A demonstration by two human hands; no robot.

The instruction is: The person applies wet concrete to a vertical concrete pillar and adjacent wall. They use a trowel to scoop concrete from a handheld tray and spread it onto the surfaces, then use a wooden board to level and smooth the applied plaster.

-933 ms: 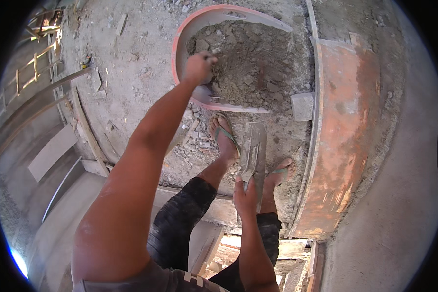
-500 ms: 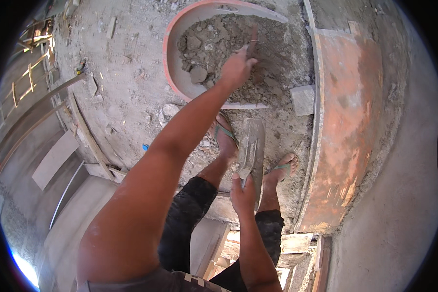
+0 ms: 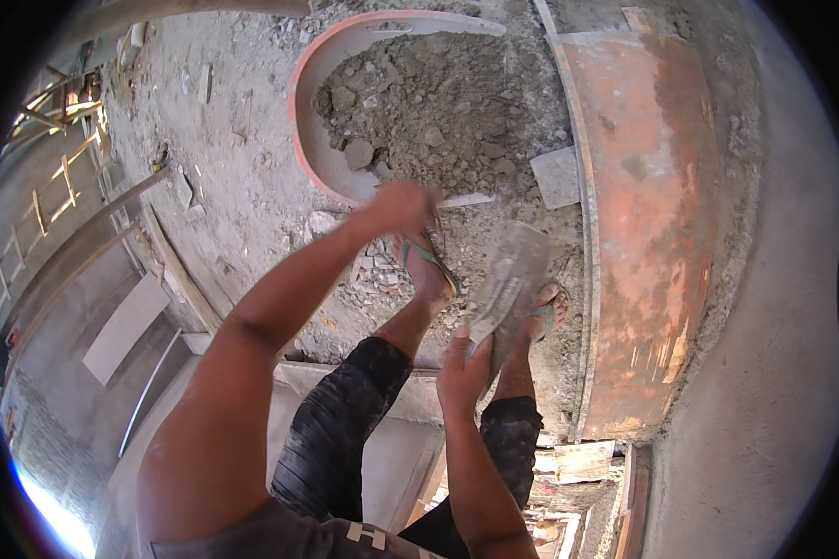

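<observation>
Pink-rimmed tub (image 3: pixel 301 112) on gritty ground (image 3: pixel 242 191), heaped with crumbly grey mix (image 3: pixel 429 102).
Cannot tell grip of left hand (image 3: pixel 404 207), blurred by tub's near rim; see grip of right hand (image 3: pixel 463 374) closed on near end of flat grey float (image 3: pixel 515 272), between tub and knees (image 3: pixel 378 368).

A single view: it comes from the left one of two fisheye cameras on the person's head. It faces steeply down past the shirt (image 3: pixel 280 533) to the feet (image 3: pixel 425 265) and floor (image 3: pixel 252 168). The left upper arm (image 3: pixel 205 429) looms nearest; both hands (image 3: pixel 462 374) lie farther out, mid-picture. Edges bow toward the rim.
</observation>
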